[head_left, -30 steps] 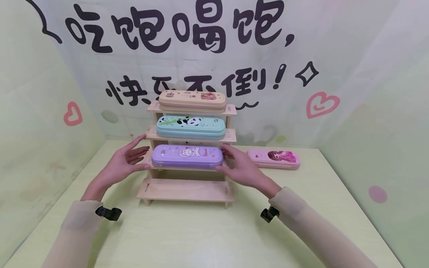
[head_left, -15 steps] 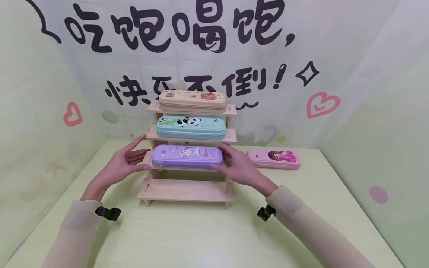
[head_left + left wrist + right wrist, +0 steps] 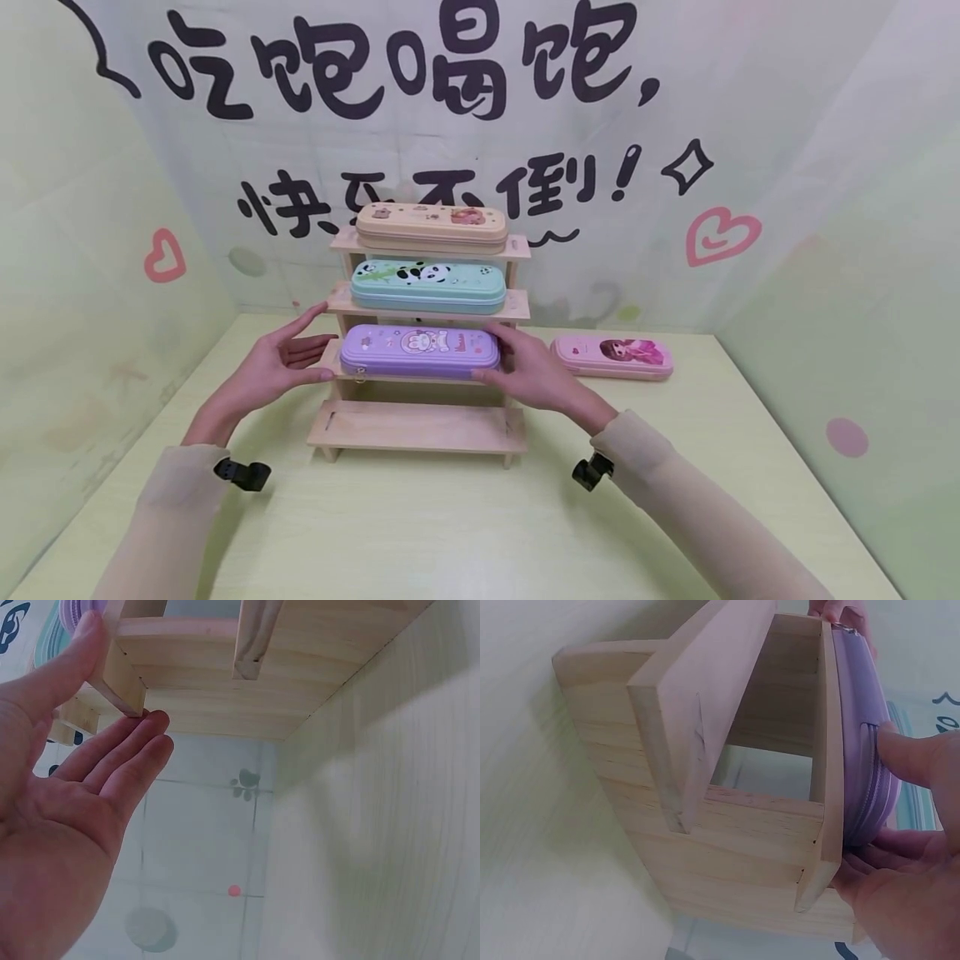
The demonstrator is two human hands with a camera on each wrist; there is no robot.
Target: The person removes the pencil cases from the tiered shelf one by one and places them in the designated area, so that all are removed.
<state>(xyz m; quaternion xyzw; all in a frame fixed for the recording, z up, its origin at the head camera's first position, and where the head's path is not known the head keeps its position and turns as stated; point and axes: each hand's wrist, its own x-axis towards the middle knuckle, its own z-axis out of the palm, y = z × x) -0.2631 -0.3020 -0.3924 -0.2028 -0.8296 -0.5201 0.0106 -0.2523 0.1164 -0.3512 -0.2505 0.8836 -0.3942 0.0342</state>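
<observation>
A wooden tiered rack [image 3: 420, 425] carries a purple pencil case [image 3: 420, 350] with a zipper and a cartoon print on its second-lowest step. My right hand [image 3: 536, 367] grips the case's right end; in the right wrist view the thumb presses its zipped front side and the other fingers reach under and behind that end. At the rack's left side, my left hand [image 3: 266, 371] touches the board ends with straight fingers, its index fingertip at the step above and its thumb beside the purple case. A mint panda pencil case [image 3: 427, 286] and a cream one [image 3: 431, 227] lie on the upper steps.
A pink pencil case [image 3: 615, 357] printed with a doll lies on the pale table [image 3: 420, 533], right of the rack. The lowest step [image 3: 416, 425] is bare. Printed cloth walls [image 3: 825, 250] close in the back and both sides.
My right hand has shifted slightly left, its thumb sliding further onto the front of the purple case. My left hand and the rack look the same.
</observation>
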